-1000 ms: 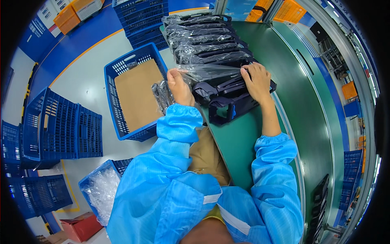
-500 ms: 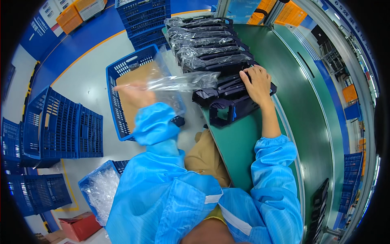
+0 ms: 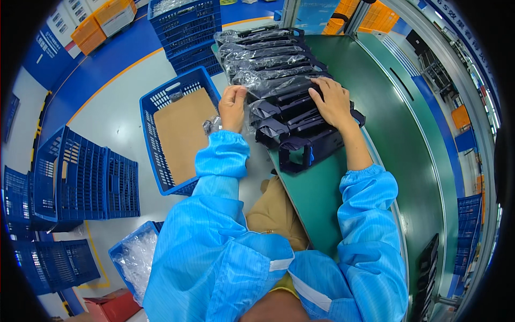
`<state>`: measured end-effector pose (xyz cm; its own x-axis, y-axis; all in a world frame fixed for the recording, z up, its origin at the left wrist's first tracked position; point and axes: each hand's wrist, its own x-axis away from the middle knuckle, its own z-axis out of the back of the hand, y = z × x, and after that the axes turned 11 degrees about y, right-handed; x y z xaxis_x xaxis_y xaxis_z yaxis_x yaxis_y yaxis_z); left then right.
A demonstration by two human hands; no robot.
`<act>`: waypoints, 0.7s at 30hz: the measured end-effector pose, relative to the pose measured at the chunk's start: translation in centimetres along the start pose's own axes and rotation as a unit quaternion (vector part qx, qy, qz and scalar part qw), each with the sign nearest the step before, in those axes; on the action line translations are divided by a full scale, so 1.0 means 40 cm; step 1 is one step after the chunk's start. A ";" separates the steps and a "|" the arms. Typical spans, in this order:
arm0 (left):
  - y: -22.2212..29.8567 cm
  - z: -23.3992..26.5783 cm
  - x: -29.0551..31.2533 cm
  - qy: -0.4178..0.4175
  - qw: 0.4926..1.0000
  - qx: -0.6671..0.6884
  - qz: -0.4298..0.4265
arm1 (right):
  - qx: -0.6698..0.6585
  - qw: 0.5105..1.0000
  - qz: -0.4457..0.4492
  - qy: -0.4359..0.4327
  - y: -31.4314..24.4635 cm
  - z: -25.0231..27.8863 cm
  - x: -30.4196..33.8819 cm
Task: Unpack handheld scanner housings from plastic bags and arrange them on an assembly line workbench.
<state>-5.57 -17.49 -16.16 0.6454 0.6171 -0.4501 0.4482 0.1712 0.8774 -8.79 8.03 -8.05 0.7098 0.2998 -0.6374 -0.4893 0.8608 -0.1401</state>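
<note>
Green table (image 3: 316,198) is supporting dark plastic frames (image 3: 300,121) on its far half; a blue sleeve (image 3: 367,209) is hiding part of its near end. Beyond the table's left edge, the left hand (image 3: 232,110) is pinching clear film (image 3: 268,88), fingertip contact being partly obscured. Above the table, the right hand (image 3: 333,103) is curving over the nearer frames; its hold cannot be determined.

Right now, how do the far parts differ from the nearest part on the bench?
The far parts are covered in clear film; the nearest part shows none.
The far parts form a packed row; the nearest part is at its near end, closest to the person.
Both are dark and on the green bench.
</note>
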 end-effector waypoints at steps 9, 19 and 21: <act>0.054 -0.061 0.012 0.154 0.913 0.266 0.270 | 0.032 0.998 -0.009 -0.046 -0.002 -0.005 -0.021; 0.090 0.015 -0.100 0.440 0.823 0.289 0.214 | 0.059 0.997 -0.013 -0.042 0.004 -0.014 -0.022; 0.076 0.136 -0.141 0.413 0.819 0.344 0.200 | 0.056 0.997 -0.012 -0.049 -0.007 -0.011 -0.019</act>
<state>-4.47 -24.62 -11.85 0.3152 0.8755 0.3662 0.7286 -0.4706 0.4977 -9.42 7.37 -7.85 0.7689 0.3127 -0.5577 -0.4164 0.9068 -0.0655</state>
